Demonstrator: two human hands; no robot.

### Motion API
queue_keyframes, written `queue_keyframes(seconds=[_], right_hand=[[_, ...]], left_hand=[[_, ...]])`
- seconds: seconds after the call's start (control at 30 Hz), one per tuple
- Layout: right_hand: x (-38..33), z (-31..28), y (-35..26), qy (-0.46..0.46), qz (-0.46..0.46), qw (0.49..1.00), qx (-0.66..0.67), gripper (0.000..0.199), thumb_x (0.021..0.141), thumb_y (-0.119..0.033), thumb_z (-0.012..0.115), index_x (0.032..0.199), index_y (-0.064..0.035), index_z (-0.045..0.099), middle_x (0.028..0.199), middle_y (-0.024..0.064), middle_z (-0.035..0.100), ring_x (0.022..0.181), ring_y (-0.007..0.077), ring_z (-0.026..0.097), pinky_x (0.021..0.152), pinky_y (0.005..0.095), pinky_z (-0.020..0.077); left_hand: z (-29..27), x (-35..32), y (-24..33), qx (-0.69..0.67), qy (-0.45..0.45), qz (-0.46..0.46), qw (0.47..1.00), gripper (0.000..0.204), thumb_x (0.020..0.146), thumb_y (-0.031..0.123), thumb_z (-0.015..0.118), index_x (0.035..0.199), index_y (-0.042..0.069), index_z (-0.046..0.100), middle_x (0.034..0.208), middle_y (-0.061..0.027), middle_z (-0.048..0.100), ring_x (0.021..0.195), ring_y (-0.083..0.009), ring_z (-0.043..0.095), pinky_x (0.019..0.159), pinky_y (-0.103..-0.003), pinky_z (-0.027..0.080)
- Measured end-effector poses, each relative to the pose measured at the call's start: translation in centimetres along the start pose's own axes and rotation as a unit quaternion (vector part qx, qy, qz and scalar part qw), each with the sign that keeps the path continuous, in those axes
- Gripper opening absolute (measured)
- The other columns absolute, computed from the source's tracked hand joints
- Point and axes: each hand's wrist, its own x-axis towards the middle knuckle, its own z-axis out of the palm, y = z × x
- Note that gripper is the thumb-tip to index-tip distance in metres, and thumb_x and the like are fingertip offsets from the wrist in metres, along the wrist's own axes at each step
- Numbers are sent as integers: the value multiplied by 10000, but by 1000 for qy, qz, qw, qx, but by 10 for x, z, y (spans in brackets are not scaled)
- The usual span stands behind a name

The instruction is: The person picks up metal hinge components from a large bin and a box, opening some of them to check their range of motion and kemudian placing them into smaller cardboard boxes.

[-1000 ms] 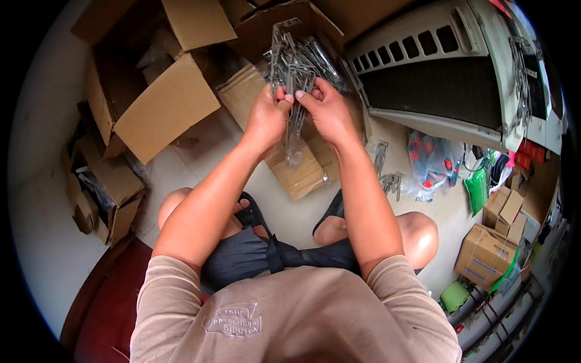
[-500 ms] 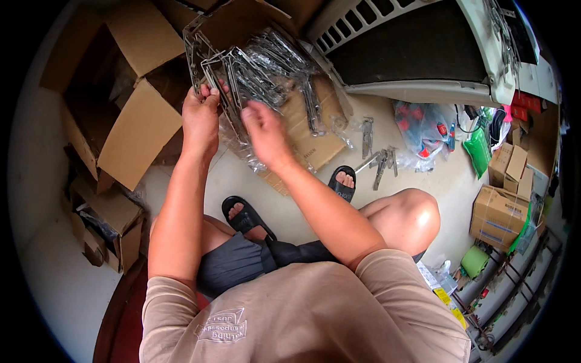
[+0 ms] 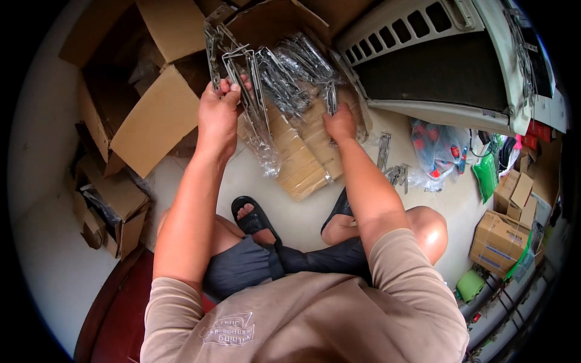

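My left hand (image 3: 219,118) is closed around several metal brackets (image 3: 218,54), long perforated strips with bent wire-like frames that stick up past my fingers. A clear plastic bag (image 3: 266,158) hangs beside them, with more bracket parts (image 3: 256,100) in it. Farther right, my right hand (image 3: 340,123) is closed on the near end of a narrow bracket bundle (image 3: 330,97) lying on the cardboard; its fingertips are partly hidden. Just beyond, a pile of plastic-wrapped metal brackets (image 3: 296,63) rests on the open cardboard box (image 3: 302,163).
Open cartons (image 3: 151,121) crowd the left side. A pale appliance housing with a dark panel (image 3: 436,72) stands at the far right. Loose brackets (image 3: 384,150) lie on the floor near a plastic bag of red and blue items (image 3: 437,148). Small cartons (image 3: 499,242) sit at right.
My right hand has moved right, away from the left hand's brackets, onto a bundle on the cardboard. My left hand still holds its brackets. The whole view has shifted slightly.
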Motion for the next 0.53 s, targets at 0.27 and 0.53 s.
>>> queue_keyframes(seconds=[0.27,0.53], right_hand=[[-5,-12,27,37,-42,998,13,502,828,-267,777,1231,-12,621,1206,270,722,1145,458,690,995,510,547],[2,-12,18,-133,-166,976,46,487,814,-314,829,1173,-19,683,1171,216,746,1102,400,715,968,487,548]], left_hand=[[-4,1,8,-6,10,2,1000,96,1094,37,547,1183,70,563,1250,-63,696,1118,-174,688,1040,-426,572],[2,-6,14,6,-3,-1,1000,145,1087,68,584,1232,53,579,1248,-53,704,1120,-173,694,1042,-416,565]])
